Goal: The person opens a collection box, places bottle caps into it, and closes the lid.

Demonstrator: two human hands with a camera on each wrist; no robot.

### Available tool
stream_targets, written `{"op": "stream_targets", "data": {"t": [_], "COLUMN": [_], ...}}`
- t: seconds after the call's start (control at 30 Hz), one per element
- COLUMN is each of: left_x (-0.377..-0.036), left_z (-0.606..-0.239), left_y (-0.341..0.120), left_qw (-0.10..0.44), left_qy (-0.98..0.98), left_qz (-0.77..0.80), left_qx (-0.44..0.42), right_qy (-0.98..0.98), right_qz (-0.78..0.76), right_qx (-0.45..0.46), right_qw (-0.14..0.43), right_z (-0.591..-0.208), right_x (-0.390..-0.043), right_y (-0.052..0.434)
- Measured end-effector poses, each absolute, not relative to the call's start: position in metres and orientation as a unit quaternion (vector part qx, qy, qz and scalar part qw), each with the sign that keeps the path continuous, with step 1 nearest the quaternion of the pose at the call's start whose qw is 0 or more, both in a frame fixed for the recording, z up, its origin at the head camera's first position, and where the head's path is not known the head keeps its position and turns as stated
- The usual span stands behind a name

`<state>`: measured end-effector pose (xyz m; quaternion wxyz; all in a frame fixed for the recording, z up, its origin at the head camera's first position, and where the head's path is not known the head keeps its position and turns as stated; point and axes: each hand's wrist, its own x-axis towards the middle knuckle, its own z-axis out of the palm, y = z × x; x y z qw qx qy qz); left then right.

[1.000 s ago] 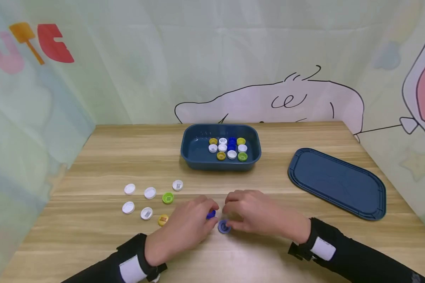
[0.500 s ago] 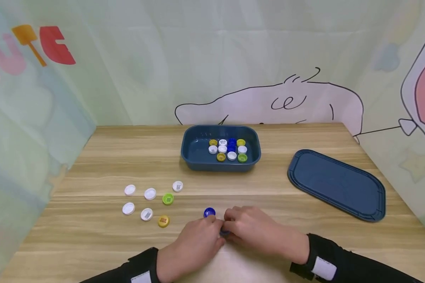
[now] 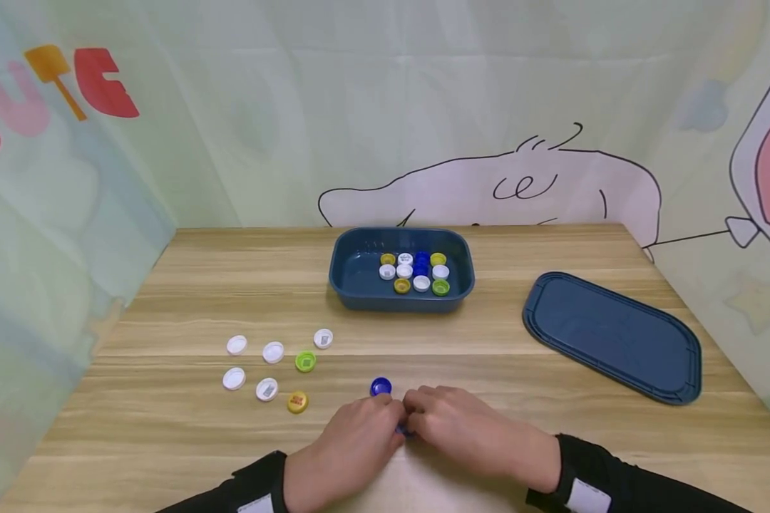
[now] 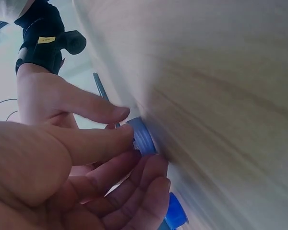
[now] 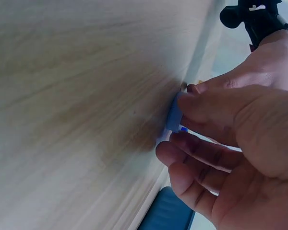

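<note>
A greyish-blue bottle cap (image 4: pixel 144 136) stands on its edge close over the wooden table, between the fingertips of both hands. My left hand (image 3: pixel 349 445) pinches it between thumb and fingers. From the other side my right hand (image 3: pixel 478 442) holds the same cap (image 5: pixel 174 115), thumb on its face and fingers below. The head view shows only a sliver of it, since the fingers cover the rest. Just beyond the left fingertips lies a dark blue bottle cap (image 3: pixel 381 385), hollow side up.
Several white caps (image 3: pixel 273 352), a green cap (image 3: pixel 305 361) and a yellow cap (image 3: pixel 298 402) lie on the table to the left. Behind the hands stands a dark blue box (image 3: pixel 401 303) with several caps grouped inside. Its flat lid (image 3: pixel 612 338) lies at the right.
My left hand has left the dark blue cap and moved right and nearer to the greyish-blue one. The right hand has also come nearer, and both now meet at that cap.
</note>
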<state>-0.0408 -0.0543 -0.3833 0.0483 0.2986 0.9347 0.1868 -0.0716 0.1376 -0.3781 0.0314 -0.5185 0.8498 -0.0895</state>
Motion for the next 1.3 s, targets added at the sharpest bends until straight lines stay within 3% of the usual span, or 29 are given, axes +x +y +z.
{"op": "stream_targets", "data": {"t": [0.57, 0.97, 1.13, 1.3], "left_x": [-0.044, -0.074, -0.099, -0.131], "left_z": [-0.358, -0.313, -0.306, -0.302], "left_y": [-0.061, -0.069, -0.07, -0.069], "left_qw": [0.145, 0.077, 0.018, -0.054], "left_qy": [0.907, 0.898, 0.901, 0.9], "left_qz": [0.27, 0.346, 0.352, 0.357], "left_qx": [0.288, 0.261, 0.251, 0.242], "right_qy": [0.819, 0.815, 0.823, 0.832], "right_qz": [-0.158, -0.235, -0.271, -0.298], "right_qx": [-0.552, -0.528, -0.496, -0.457], "right_qw": [0.022, -0.052, -0.055, -0.106], "right_z": [-0.363, -0.327, -0.316, -0.314], "right_x": [-0.07, -0.106, -0.133, -0.161], "right_y": [0.143, 0.143, 0.14, 0.133]}}
